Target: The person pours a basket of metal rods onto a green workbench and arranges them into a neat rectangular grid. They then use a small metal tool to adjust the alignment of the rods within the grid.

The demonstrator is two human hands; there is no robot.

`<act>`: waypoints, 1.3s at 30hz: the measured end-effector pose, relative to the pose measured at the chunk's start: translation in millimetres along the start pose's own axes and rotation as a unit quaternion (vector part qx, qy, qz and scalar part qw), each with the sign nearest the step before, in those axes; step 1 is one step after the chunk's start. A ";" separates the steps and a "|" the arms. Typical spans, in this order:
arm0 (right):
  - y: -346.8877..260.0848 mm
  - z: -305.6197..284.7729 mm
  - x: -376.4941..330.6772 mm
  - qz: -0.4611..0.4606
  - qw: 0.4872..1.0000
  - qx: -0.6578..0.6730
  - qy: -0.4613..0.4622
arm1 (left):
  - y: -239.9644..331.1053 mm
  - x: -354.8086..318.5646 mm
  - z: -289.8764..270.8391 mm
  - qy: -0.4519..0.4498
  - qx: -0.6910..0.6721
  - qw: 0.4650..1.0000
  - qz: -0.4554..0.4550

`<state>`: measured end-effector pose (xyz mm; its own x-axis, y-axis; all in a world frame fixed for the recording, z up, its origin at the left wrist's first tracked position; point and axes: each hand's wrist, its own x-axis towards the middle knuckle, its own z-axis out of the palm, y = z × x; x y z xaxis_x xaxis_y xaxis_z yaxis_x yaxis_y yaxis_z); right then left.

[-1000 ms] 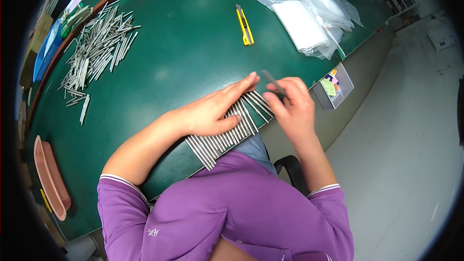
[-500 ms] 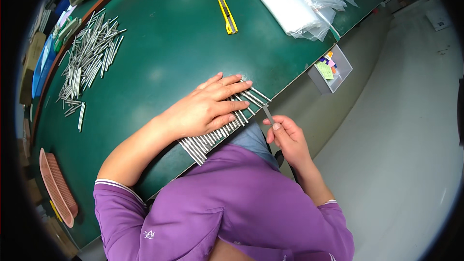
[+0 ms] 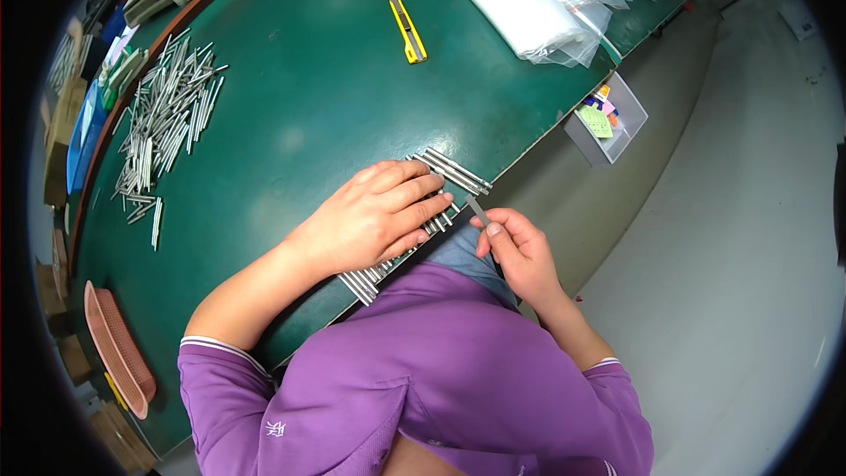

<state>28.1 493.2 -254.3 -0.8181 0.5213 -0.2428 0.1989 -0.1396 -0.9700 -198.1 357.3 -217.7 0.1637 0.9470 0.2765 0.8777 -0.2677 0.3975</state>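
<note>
Right hand (image 3: 520, 251) now lower, off table edge, pinching one slim grey metal rod (image 3: 477, 209); left hand (image 3: 374, 220) flat, fingers spread, on rod row (image 3: 449, 172).

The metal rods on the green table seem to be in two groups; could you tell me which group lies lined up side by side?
The row of rods under the left hand at the table's near edge; the pile of rods at far left lies scattered.

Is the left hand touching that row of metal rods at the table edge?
Touching. In the head view the left hand lies flat on the row of metal rods, palm and fingers pressing them onto the green table.
</note>
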 end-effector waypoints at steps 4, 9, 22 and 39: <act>3.5 -1.5 0.8 -0.001 1.000 0.016 0.010 | 5.9 4.1 0.8 -0.009 0.015 1.000 -0.015; 8.0 -1.6 1.3 -0.017 1.000 0.012 0.015 | 5.2 7.7 1.3 -0.029 -0.005 0.999 -0.022; -44.3 -6.6 57.6 -0.202 0.896 -0.369 0.145 | -2.6 -13.7 -7.6 0.045 0.004 0.990 -0.132; -34.6 -1.6 41.6 -0.232 0.914 -0.319 0.093 | -3.2 -12.2 -2.3 0.028 -0.015 0.996 -0.088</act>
<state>-11.9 521.1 -230.9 -0.8009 0.5415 0.2558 0.1767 0.6218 -0.7630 -204.0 346.1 -220.3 -0.0168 0.9684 0.2487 0.8761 -0.1056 0.4704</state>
